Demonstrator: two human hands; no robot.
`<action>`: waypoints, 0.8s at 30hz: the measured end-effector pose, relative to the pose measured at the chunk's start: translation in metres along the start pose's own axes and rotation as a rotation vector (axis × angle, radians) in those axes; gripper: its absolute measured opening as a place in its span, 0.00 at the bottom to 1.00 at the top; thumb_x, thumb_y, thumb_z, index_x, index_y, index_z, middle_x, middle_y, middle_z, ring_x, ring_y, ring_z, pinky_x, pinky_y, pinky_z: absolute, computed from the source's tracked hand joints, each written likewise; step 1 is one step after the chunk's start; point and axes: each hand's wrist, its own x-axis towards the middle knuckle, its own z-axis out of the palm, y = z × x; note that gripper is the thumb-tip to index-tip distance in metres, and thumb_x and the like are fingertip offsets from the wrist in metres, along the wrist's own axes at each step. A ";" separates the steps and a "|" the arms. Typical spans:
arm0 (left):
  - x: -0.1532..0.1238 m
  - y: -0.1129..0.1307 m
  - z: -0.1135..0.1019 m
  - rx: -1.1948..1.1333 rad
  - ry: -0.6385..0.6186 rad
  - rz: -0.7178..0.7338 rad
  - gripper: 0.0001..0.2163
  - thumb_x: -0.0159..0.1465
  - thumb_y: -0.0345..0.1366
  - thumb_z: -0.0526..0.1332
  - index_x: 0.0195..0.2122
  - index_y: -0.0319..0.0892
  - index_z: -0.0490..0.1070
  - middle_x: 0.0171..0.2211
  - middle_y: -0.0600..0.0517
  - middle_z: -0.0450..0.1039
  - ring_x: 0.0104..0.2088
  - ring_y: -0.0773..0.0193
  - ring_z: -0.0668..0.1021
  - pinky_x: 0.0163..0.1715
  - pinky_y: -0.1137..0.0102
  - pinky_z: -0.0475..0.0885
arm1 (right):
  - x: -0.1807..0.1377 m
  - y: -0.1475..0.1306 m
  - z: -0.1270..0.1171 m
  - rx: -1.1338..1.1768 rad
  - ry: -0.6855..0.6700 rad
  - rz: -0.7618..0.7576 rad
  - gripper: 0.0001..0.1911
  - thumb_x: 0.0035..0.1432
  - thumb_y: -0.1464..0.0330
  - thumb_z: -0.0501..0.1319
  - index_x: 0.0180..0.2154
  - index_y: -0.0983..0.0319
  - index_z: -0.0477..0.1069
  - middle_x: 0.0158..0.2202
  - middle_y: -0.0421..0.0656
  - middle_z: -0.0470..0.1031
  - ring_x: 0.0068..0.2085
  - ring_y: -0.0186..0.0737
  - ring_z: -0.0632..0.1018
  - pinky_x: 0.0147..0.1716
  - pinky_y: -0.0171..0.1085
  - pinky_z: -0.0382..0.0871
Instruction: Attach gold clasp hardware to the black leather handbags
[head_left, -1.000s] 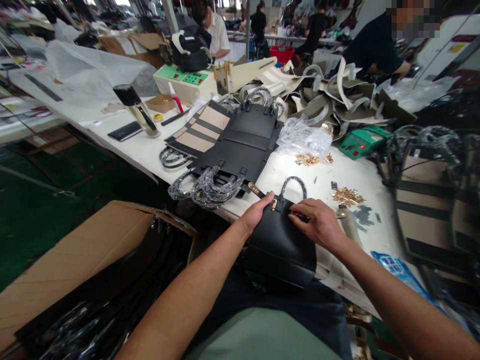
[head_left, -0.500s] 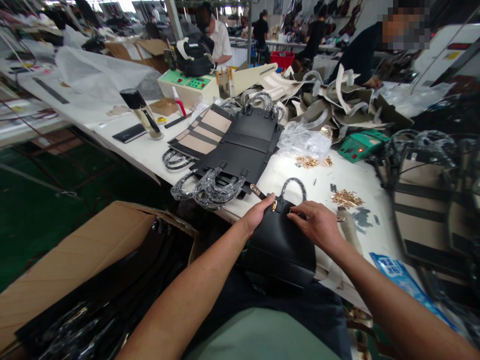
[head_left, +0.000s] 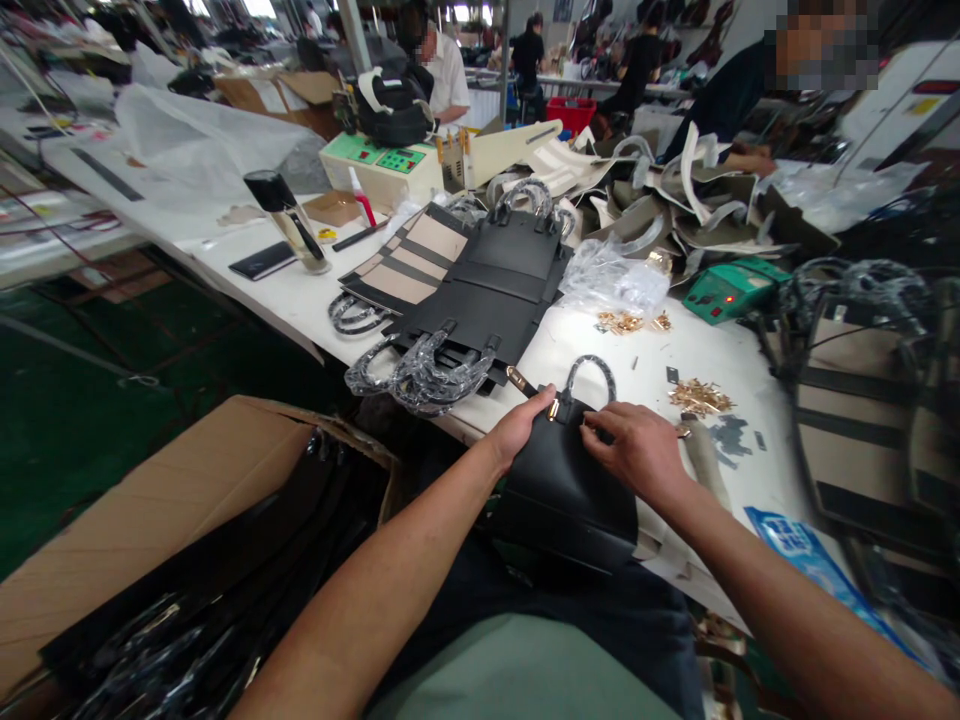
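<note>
Bag (head_left: 574,480), across table edge (head_left: 463,426), in left hand (head_left: 519,430)

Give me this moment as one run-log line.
left hand: holding black bag piece beside gold fitting | right hand: touching same piece, anything pinched unclear | table: loose gold parts, green box

Bag handle (head_left: 592,360) between hands (head_left: 520,424) (head_left: 639,445) and bare tabletop (head_left: 579,330)

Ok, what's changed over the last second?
The co-worker's hand at the upper right has moved leftward, toward the heap of grey-and-cream pieces. The view shifted slightly. Nothing was visibly taken or released: the left hand still holds the black bag beside its gold fitting; the right hand stays at its upper part.
</note>
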 end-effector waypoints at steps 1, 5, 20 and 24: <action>0.000 0.000 0.000 0.004 0.002 0.000 0.26 0.67 0.53 0.55 0.45 0.31 0.77 0.33 0.39 0.82 0.29 0.54 0.83 0.36 0.64 0.78 | 0.000 0.000 0.002 -0.002 0.006 0.008 0.10 0.63 0.64 0.60 0.36 0.57 0.80 0.31 0.43 0.78 0.33 0.42 0.76 0.33 0.38 0.62; 0.001 0.000 0.000 0.010 0.004 -0.010 0.27 0.66 0.54 0.55 0.45 0.30 0.77 0.33 0.38 0.81 0.30 0.52 0.83 0.36 0.63 0.78 | -0.005 -0.004 0.006 -0.042 0.025 0.039 0.10 0.64 0.63 0.60 0.38 0.58 0.80 0.32 0.43 0.78 0.34 0.43 0.76 0.33 0.39 0.61; 0.004 -0.001 0.002 -0.032 0.016 -0.002 0.26 0.66 0.53 0.57 0.45 0.32 0.77 0.32 0.40 0.82 0.31 0.50 0.83 0.38 0.61 0.78 | -0.007 0.001 -0.001 -0.045 -0.068 -0.018 0.11 0.67 0.64 0.58 0.42 0.56 0.80 0.32 0.43 0.78 0.33 0.43 0.75 0.31 0.38 0.60; 0.003 0.001 0.002 -0.021 0.032 -0.007 0.26 0.66 0.54 0.56 0.45 0.32 0.77 0.31 0.39 0.82 0.30 0.51 0.83 0.37 0.62 0.78 | -0.012 -0.001 0.005 0.008 -0.001 0.031 0.11 0.67 0.64 0.58 0.43 0.57 0.79 0.33 0.43 0.79 0.34 0.43 0.76 0.34 0.39 0.63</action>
